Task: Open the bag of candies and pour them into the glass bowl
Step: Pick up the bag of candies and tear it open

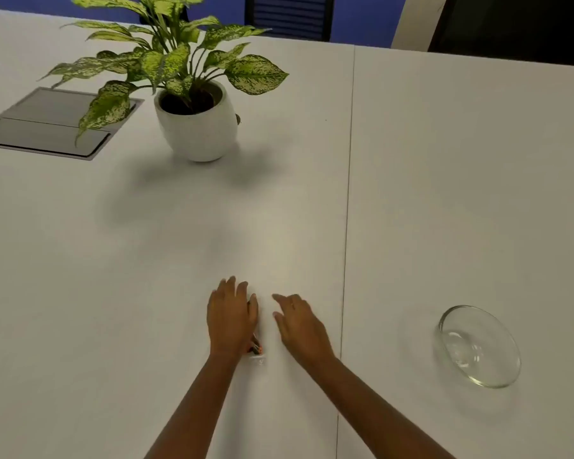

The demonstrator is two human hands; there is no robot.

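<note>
Left hand (231, 318) flat, palm down, fingers stretched forward and lightly spread, pressed over the bag of candies (256, 351) on the white table (179, 243). Not curled into a grip; resting on top of the bag. Only a sliver of the bag visible: a bit of clear wrapper and an orange and dark patch poking out by the wrist on the thumb side, the rest hidden under the palm. Sealed or torn: cannot tell.

Right hand (300, 327) just beside, to the right, apart from the left hand by a narrow strip of bare table. Open and empty, fingers loosely extended and angled toward the left hand, low over the surface; touching the table or not, cannot tell. Both forearms bare, reaching in from the bottom edge.

Further right, past a thin seam (345, 260) running front to back through the table, the glass bowl (479, 346): clear, shallow, nothing in it, well apart from both hands.

Far side, left of centre, a potted plant (186, 74) with speckled green and cream leaves in a round white pot (198, 134). Left of the pot, a grey hatch panel (47, 124) set flush into the table, partly under a drooping leaf. Beyond the far edge, a dark chair back (289, 14) against a blue wall.
</note>
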